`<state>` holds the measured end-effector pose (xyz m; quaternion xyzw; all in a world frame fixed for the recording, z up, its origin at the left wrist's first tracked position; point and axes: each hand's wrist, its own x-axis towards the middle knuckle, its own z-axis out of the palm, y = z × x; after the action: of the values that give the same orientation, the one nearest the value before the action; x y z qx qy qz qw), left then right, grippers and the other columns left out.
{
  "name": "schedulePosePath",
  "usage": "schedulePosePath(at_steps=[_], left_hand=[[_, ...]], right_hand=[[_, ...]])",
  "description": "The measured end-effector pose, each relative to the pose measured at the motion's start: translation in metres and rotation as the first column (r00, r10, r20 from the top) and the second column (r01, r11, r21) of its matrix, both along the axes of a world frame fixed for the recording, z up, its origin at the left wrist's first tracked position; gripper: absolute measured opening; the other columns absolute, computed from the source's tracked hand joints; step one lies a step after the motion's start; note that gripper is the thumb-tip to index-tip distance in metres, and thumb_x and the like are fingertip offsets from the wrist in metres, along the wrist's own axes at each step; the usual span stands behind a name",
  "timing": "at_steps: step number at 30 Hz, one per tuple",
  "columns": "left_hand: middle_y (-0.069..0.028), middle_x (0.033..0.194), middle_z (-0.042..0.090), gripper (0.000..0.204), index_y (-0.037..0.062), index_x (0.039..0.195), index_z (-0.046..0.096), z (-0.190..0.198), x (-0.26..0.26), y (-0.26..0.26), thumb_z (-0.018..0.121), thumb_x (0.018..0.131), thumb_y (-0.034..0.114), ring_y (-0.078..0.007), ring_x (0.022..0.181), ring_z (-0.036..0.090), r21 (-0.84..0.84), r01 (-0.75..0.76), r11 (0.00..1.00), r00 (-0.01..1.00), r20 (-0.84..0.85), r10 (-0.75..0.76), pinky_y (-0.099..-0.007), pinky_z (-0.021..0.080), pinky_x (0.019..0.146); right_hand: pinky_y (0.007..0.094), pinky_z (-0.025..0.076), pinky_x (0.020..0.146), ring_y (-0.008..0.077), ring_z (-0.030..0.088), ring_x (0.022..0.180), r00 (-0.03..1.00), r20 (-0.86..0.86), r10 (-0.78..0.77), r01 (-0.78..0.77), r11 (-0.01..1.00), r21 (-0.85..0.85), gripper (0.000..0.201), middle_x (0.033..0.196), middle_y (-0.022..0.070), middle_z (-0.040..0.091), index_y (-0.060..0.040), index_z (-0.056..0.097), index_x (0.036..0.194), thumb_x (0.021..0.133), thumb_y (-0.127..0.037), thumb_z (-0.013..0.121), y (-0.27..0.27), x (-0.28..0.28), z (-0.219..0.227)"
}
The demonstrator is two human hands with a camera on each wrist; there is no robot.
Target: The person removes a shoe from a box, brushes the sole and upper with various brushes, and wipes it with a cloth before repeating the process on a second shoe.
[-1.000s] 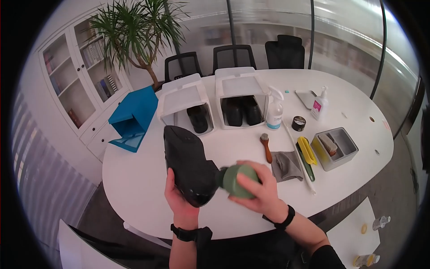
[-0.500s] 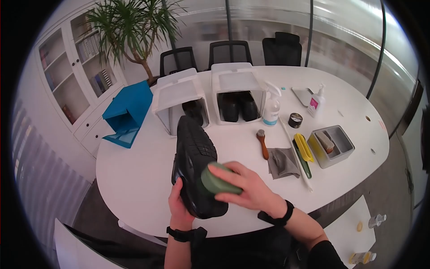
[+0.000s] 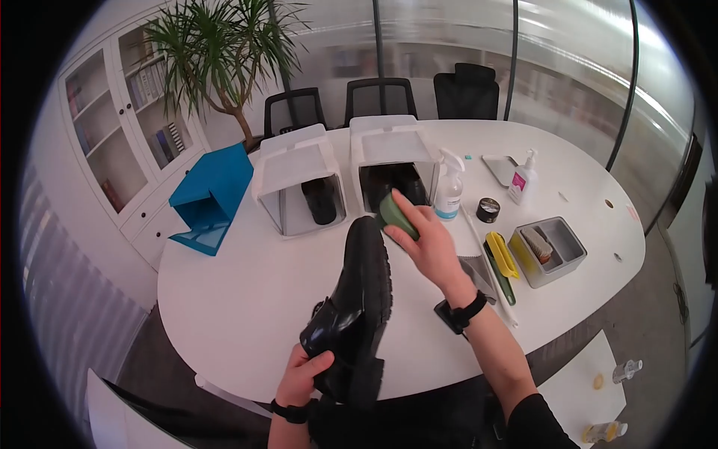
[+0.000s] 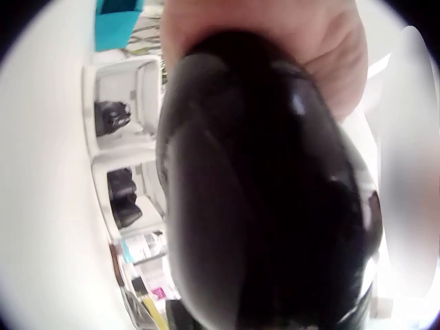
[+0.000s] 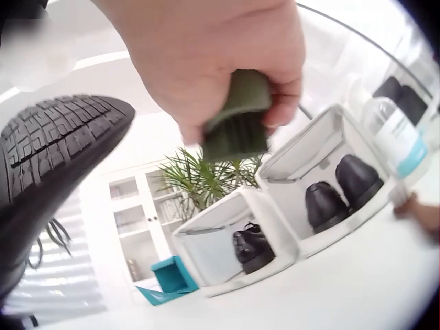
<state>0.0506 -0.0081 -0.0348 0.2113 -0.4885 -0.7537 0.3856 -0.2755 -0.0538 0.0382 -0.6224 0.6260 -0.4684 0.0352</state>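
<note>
My left hand (image 3: 299, 376) grips a black leather shoe (image 3: 340, 314) by its heel end, thumb on the upper. The shoe is tilted over the near part of the table, toe pointing away, its treaded sole (image 5: 65, 134) turned toward the right. In the left wrist view the shoe's dark upper (image 4: 268, 185) hides most of the hand's fingers. Beyond the toe, my right hand (image 3: 434, 243) pinches a green brush (image 3: 396, 217) between thumb and fingers. Dark bristles (image 5: 237, 141) hang under its green back, with a gap between brush and shoe in the right wrist view.
Two white shoe boxes (image 3: 295, 153) stand open-fronted at the back, one shoe (image 3: 320, 200) in the left, a pair in the right. Around the right side are a spray bottle (image 3: 449, 191), black round tin (image 3: 488, 210), grey cloth (image 3: 476, 273), yellow-and-green brush (image 3: 501, 258) and divided box (image 3: 550, 251).
The brush has left the shoe's sole and moved forward, up past the toe. The shoe has rolled from sole up to sole facing right, and the left hand has come nearer the body.
</note>
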Motion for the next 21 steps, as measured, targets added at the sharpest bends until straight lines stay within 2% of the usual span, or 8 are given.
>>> schedulePosePath(at_steps=[2,3,5,6,9,11,20,21], left_hand=[[-0.0043,0.114,0.074,0.038,-0.0002,0.135,0.065,0.037,-0.007,0.001,0.07,0.099,0.012,-0.0161,0.101,0.068,-0.406,-0.025,0.914,0.945,0.289,0.154,-0.0333,0.053,0.09],[-0.0102,0.099,0.075,0.028,0.0014,0.122,0.071,0.054,-0.007,-0.005,0.071,0.097,0.014,-0.0236,0.092,0.07,-0.553,0.127,0.823,0.844,0.497,0.204,-0.0389,0.052,0.088],[-0.0164,0.087,0.073,0.021,0.0033,0.111,0.073,0.059,-0.016,-0.021,0.072,0.093,0.015,-0.0327,0.09,0.07,-0.882,0.318,0.347,0.709,0.464,0.531,-0.044,0.051,0.089],[-0.0167,0.085,0.072,0.019,0.0009,0.103,0.074,0.066,-0.023,-0.022,0.069,0.087,0.01,-0.0368,0.088,0.068,-0.892,0.406,0.2,0.62,0.429,0.657,-0.0457,0.05,0.093],[-0.0148,0.086,0.073,0.014,0.0007,0.092,0.074,0.051,-0.033,-0.033,0.066,0.082,0.006,-0.0319,0.089,0.069,-0.806,0.589,0.061,0.509,0.429,0.746,-0.0447,0.051,0.095],[-0.0141,0.085,0.072,0.011,0.0013,0.087,0.074,0.03,-0.04,-0.038,0.065,0.08,0.005,-0.0315,0.089,0.069,-0.814,0.58,0.041,0.524,0.411,0.746,-0.0446,0.05,0.097],[-0.0127,0.082,0.07,0.008,0.0041,0.081,0.073,0.009,-0.045,-0.036,0.067,0.077,0.006,-0.0279,0.09,0.069,-0.726,0.687,0.016,0.364,0.364,0.857,-0.0417,0.049,0.099],[-0.0131,0.083,0.07,0.009,0.0042,0.082,0.074,0.008,-0.046,-0.036,0.067,0.076,0.006,-0.0272,0.09,0.069,-0.708,0.705,0.034,0.311,0.352,0.883,-0.0407,0.049,0.098]], right_hand=[[0.0358,0.053,0.097,0.0263,0.068,0.111,0.993,0.114,-0.008,0.015,0.998,-0.053,0.063,0.128,0.0166,0.066,-0.0063,0.049,0.154,0.1,-0.03,0.072,-0.006,-0.017,-0.02],[0.0342,0.053,0.098,0.0235,0.068,0.112,0.973,0.231,-0.015,0.039,0.994,-0.101,0.062,0.129,0.0168,0.068,-0.0046,0.048,0.154,0.102,-0.031,0.069,-0.008,-0.021,-0.027],[0.0309,0.051,0.1,0.0167,0.064,0.12,0.826,0.56,0.059,-0.003,0.995,-0.1,0.059,0.136,0.0172,0.067,-0.0047,0.05,0.153,0.103,-0.027,0.07,0.02,-0.007,0.006],[0.0314,0.052,0.098,0.0181,0.066,0.117,0.877,0.473,0.082,0.008,0.983,-0.185,0.059,0.133,0.0164,0.067,-0.0053,0.051,0.153,0.101,-0.026,0.072,0.024,-0.005,0.008],[0.0344,0.055,0.092,0.0253,0.07,0.107,0.992,0.085,0.092,-0.062,0.949,-0.308,0.06,0.124,0.0141,0.068,-0.0128,0.055,0.151,0.096,-0.024,0.077,0.026,-0.005,0.003],[0.04,0.058,0.085,0.0331,0.069,0.099,0.998,-0.069,-0.017,0.006,0.988,-0.157,0.06,0.116,0.0132,0.066,-0.0239,0.06,0.147,0.091,-0.031,0.08,0.041,0.01,0.006],[0.038,0.058,0.082,0.0296,0.069,0.096,0.985,-0.124,-0.122,0.126,0.992,0.031,0.059,0.12,0.0136,0.068,-0.0176,0.055,0.15,0.097,-0.037,0.073,0.047,0.0,-0.046],[0.0344,0.056,0.073,0.024,0.069,0.087,0.948,0.317,-0.011,-0.025,0.994,0.11,0.057,0.115,0.0123,0.07,-0.0128,0.054,0.149,0.101,-0.039,0.069,0.043,-0.007,-0.05]])
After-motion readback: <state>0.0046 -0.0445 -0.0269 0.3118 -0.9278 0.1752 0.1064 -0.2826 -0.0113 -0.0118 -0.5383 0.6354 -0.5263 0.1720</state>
